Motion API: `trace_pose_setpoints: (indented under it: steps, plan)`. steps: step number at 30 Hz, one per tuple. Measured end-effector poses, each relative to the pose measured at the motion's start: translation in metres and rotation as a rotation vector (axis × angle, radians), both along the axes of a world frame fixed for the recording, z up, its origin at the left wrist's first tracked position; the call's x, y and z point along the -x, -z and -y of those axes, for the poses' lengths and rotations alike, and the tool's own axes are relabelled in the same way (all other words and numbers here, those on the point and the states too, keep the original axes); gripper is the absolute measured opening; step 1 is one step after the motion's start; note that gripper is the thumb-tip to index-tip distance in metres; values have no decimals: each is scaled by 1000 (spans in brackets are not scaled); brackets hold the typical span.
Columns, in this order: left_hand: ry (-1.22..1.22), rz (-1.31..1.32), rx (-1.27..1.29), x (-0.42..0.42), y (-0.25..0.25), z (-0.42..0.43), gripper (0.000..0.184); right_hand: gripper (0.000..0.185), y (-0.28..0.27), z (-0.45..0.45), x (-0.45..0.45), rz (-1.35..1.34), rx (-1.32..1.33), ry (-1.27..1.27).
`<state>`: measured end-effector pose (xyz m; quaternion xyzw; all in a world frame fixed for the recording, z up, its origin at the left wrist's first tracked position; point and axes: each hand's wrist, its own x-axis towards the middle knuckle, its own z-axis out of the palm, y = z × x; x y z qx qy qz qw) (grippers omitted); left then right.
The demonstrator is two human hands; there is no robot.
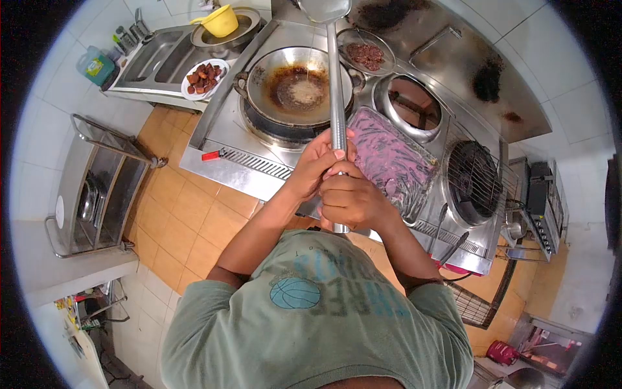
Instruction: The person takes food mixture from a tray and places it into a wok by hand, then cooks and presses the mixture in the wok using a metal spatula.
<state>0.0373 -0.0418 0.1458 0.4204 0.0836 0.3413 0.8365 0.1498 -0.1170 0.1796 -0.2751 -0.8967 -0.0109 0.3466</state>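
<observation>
My left hand (pixel 317 163) is closed on the handle of a long metal wok spatula (pixel 337 97). Just below it, my right hand (pixel 353 198) wraps round the same handle near its end. The spatula's broad head points away from me and is partly cut off at the top of the view. Left of the handle, a large wok (pixel 259 81) sits on a burner, with brown residue and a pale patch inside. Close beside my right hand lies a metal tray (pixel 424 194) holding a purple, streaky mass.
Behind the wok, a strainer (pixel 367 55) holds reddish-brown bits. A metal pot (pixel 433 133) contains dark liquid. At right is a burner with a wire rack (pixel 476 172). A plate (pixel 223 65) of brown chunks stands by the sink (pixel 152 61). A red lighter-like object (pixel 210 156) lies on the stove edge.
</observation>
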Motion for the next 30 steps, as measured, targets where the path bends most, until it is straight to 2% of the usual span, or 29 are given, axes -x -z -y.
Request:
trace_pose_setpoints:
  steps: [10,19,26,30]
  plan:
    - [47,84,-9,2,-25,2,52,19,-23,4,4,3,-63,-9]
    - [101,112,-9,4,-33,-1,53,22,-24,2,4,-1,-159,-4]
    - [75,88,17,2,-18,-1,49,18,-4,0,6,-53,-74,10]
    - [52,29,59,2,4,-1,43,17,9,1,5,-44,63,12]
